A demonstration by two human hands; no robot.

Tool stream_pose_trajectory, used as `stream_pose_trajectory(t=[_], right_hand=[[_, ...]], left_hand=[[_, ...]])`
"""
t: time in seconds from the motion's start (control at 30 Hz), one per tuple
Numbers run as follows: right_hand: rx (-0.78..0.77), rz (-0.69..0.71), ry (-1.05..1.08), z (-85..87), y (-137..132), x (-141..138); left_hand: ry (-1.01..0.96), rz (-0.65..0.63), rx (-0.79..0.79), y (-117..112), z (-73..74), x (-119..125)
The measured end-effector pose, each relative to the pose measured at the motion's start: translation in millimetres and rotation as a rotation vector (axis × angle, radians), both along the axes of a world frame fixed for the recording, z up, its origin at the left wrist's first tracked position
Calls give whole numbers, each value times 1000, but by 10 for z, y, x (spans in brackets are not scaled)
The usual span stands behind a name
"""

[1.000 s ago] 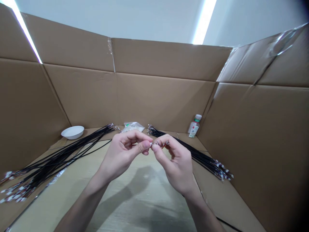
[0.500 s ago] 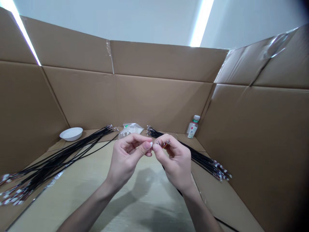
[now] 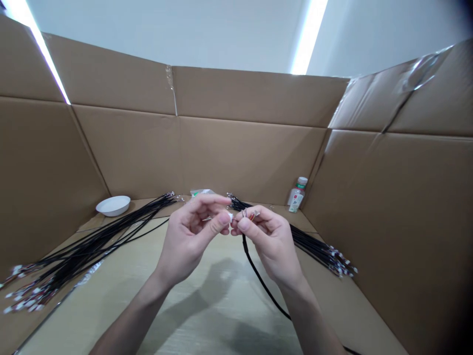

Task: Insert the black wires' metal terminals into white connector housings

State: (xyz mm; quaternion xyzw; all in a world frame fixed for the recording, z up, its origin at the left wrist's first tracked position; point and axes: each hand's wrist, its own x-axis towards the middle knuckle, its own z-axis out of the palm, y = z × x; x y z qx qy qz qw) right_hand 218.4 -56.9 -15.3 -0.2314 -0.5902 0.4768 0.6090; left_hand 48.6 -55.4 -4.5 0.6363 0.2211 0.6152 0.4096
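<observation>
Centrally | left hand [image 3: 192, 236] pinches small white connector [image 3: 229, 216] | right hand [image 3: 273, 241] grips black cable [image 3: 258, 276] end (terminals exposed) | advice: align squarely, push gently.

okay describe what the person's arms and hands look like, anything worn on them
Both the left hand and the right hand are bare: no gloves, rings, watch or bands show. Both forearms are uncovered to the bottom edge of the picture, with no sleeve in view. Fingernails are short and unpainted, with no visible markings.
</observation>
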Motion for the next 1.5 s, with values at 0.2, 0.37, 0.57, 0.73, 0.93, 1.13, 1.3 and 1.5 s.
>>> stream_pose_trajectory(t=[0.2,0.37,0.57,0.73,0.93,1.13,1.3,1.5], right_hand=[[-75,55,58,-16,19,22],[-72,10,-24,4,3,23],[-90,37,-36,4,14,11],[-153,150,-6,4,30,19],[-189,186,19,13,31,26],[-206,178,64,17,18,-20],[-94,5,-19,15,2,-22],[-100,-36,-11,48,-34,-3]], left_hand=[[196,33,157,-17,0,-101],[383,132,350,-14,8,-157],[463,165,506,-46,57,-193],[448,191,484,-36,35,-179],[474,183,520,-2,38,-171],[418,151,423,-6,33,-182],[325,82,214,0,30,-181],[60,-192,-79,39,42,-95]])
